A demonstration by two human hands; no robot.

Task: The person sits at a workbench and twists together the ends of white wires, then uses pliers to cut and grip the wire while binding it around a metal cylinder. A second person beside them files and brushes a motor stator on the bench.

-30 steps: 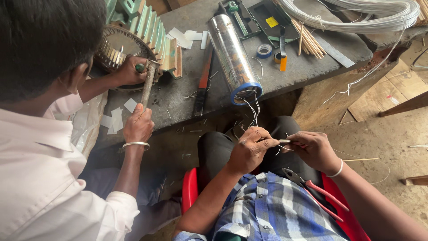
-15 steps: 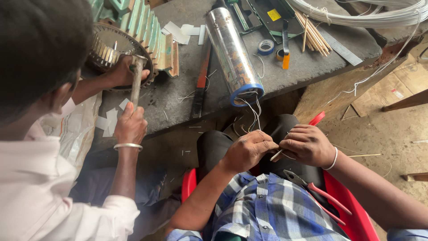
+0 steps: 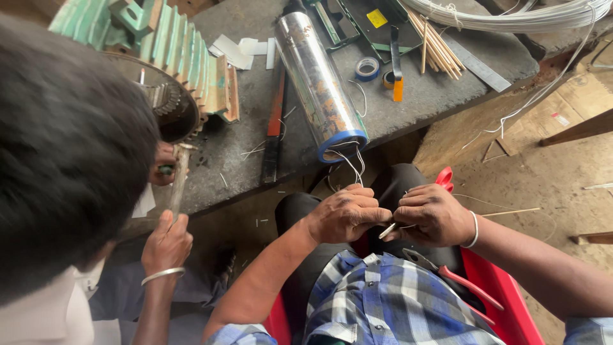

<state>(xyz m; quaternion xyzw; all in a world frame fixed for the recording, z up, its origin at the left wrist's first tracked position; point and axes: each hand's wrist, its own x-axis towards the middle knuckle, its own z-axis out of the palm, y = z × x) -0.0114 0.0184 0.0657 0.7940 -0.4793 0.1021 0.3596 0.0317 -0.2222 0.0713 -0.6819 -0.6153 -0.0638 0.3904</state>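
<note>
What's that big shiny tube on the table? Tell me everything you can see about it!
The shiny tube is a long metal-looking cylinder lying on its side on the grey bench, slanting toward the near edge. Its silvery skin shows rusty brown patches. A blue ring wraps its near end, which overhangs the edge. Thin white wires trail out of that end down toward the hands.

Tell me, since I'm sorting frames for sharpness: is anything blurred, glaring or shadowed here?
Head view: the co-worker's dark hair fills the left, soft and out of focus; the shiny metal cylinder shows mild glare; the left hand and right hand are sharp in even daylight, without hard shadows.
</note>
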